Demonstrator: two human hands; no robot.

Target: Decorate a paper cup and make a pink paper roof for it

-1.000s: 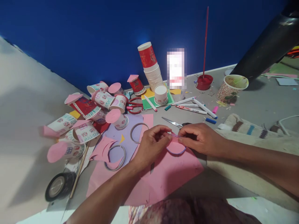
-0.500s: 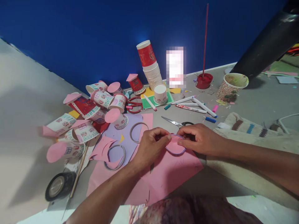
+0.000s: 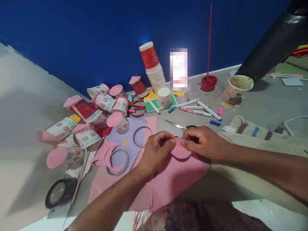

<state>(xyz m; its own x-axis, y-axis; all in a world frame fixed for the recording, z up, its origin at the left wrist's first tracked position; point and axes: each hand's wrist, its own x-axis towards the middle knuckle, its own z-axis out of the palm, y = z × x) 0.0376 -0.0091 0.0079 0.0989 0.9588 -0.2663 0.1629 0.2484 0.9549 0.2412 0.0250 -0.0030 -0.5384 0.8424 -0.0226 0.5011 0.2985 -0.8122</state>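
Note:
Between my two hands is a pink paper circle (image 3: 181,152) with a purple line around its edge. My left hand (image 3: 158,146) pinches its left side between thumb and fingers. On the upper right, my right hand (image 3: 199,141) grips it, the thumb lying on the paper's face and the fingers partly hidden behind. Under the circle lies a pink paper sheet (image 3: 168,186) with faint pencil marks. Scissors (image 3: 176,124) lie just behind my hands, their handles partly covered by the right one. Two tape rings, a grey ring (image 3: 134,137) and another ring (image 3: 107,163), rest to the left.
Decorated paper cups (image 3: 103,102) with pink tops crowd the left. A tall cup stack (image 3: 155,72) leans near the blue wall (image 3: 96,38). Markers (image 3: 196,111) lie behind the scissors. At right are a patterned cup (image 3: 237,89) and a cloth (image 3: 240,163); black tape (image 3: 56,194) lies front left.
My right thumb has slid slightly left over the pink circle, whose face now looks flatter. Both hands keep their grip. The whole view has shifted a little.

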